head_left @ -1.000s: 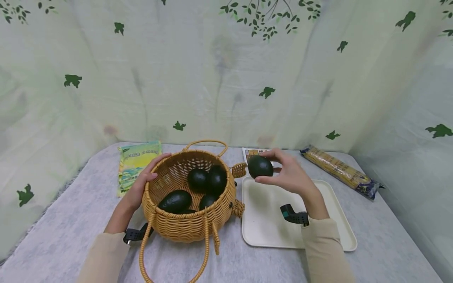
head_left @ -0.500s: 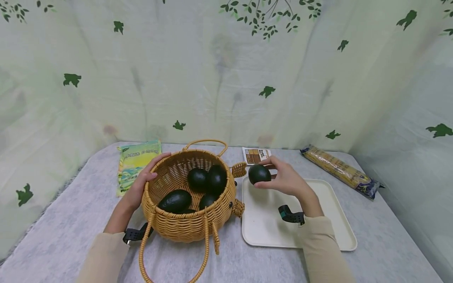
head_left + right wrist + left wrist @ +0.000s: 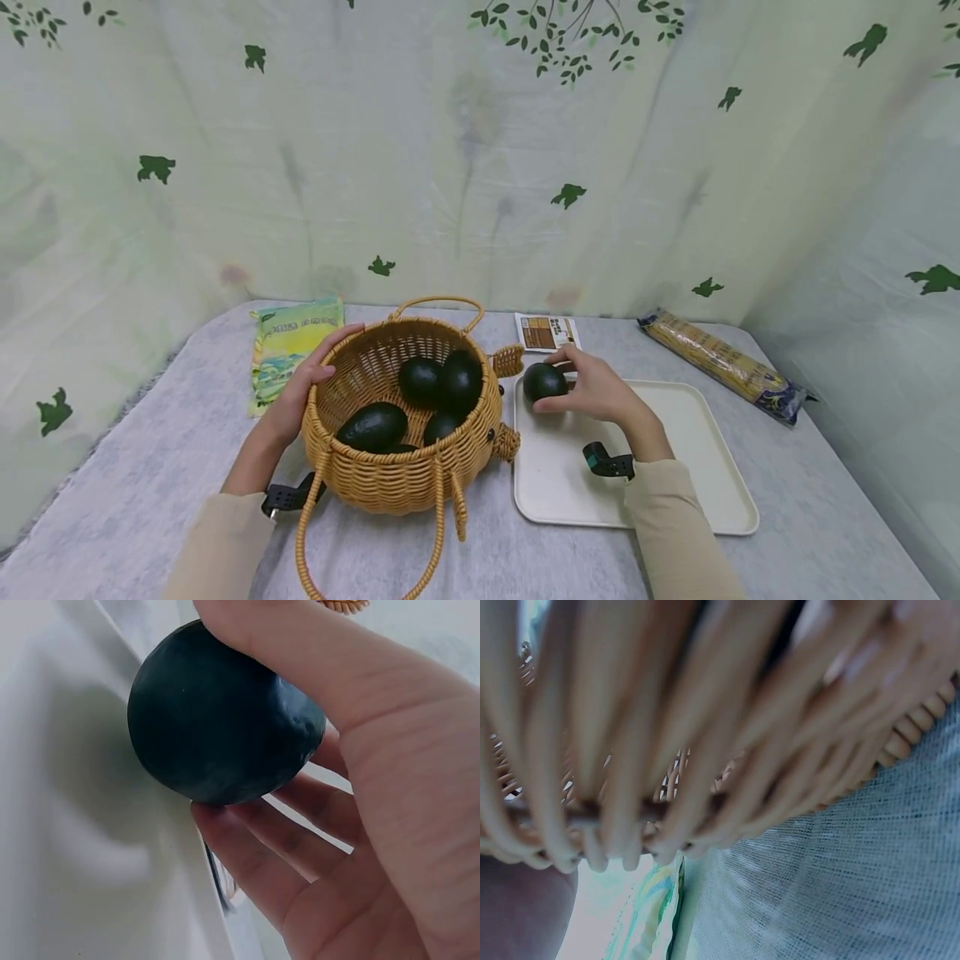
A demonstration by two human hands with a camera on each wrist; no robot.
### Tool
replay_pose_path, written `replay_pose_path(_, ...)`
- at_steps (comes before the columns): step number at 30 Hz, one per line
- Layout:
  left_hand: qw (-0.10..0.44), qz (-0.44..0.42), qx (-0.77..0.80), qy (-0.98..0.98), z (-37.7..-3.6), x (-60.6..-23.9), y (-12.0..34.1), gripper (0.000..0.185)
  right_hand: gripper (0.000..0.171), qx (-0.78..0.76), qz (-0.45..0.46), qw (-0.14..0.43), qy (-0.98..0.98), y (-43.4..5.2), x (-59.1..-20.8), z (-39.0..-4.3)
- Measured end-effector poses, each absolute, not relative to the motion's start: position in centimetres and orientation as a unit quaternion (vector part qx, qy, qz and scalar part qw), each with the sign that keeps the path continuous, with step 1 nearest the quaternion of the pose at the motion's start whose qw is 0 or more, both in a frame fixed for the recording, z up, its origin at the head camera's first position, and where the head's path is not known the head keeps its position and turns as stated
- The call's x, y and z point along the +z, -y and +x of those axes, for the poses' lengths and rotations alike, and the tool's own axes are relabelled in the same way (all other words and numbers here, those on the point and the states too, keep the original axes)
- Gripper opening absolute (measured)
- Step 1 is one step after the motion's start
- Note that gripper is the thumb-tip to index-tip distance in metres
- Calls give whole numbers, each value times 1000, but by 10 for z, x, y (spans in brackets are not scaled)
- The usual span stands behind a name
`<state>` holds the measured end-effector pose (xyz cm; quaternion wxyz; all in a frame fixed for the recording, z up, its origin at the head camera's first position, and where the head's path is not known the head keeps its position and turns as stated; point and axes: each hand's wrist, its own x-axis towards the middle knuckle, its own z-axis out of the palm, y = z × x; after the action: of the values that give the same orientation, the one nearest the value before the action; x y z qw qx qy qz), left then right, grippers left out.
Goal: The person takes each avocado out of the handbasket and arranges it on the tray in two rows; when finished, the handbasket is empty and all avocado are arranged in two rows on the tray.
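Right hand (image 3: 592,387): your thumb and fingertips pinch one avocado (image 3: 545,382), parted about as wide as the fruit, with the palm clear of it.
Held avocado: over the far left corner of the tray (image 3: 555,483); you cannot tell whether its underside touches.
Left hand (image 3: 303,387): your thumb hooks over the rim of the basket (image 3: 390,492), the fingers lying along the outside; how firmly, you cannot tell.
Rolling risk: the fruit's rounded form could wander on the flat tray if you let go before it settles; the low lip may not stop it.
Bumping risk: the wicker flap (image 3: 507,360) sits just beside the fruit, so a leftward drift could knock it from your fingertips.
Snagging risk: your left wrist band (image 3: 283,497) lies right by the near handle (image 3: 433,533); pulling back could hook it and tip the basket with its avocados (image 3: 372,427).
Avocado skin: dark, glossy, faintly bumpy; egg-shaped.
Basket weave: tan, ropy strands in a round bowl.
Tray surface: off-white, smooth, rounded corners.
Cloth (image 3: 187,442): pale grey, visibly woven.
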<state>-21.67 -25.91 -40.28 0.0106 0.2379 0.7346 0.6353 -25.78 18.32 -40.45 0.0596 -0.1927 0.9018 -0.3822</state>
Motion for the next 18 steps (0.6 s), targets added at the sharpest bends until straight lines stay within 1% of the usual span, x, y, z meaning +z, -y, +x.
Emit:
replay_pose_path(7,7,239,638,-733,-216,-402,258,60,81,-396,-195,90,-893,-180,-405,-257)
replay_pose_path(11,9,235,636,-735,-216,-402,258,60,86,-388,-210,95,-892,-180,-406,-257)
replay_pose_path(18,10,232,632,-740,-217,-403,259,61,82,-387,-215,120,-889,-186,-402,-257)
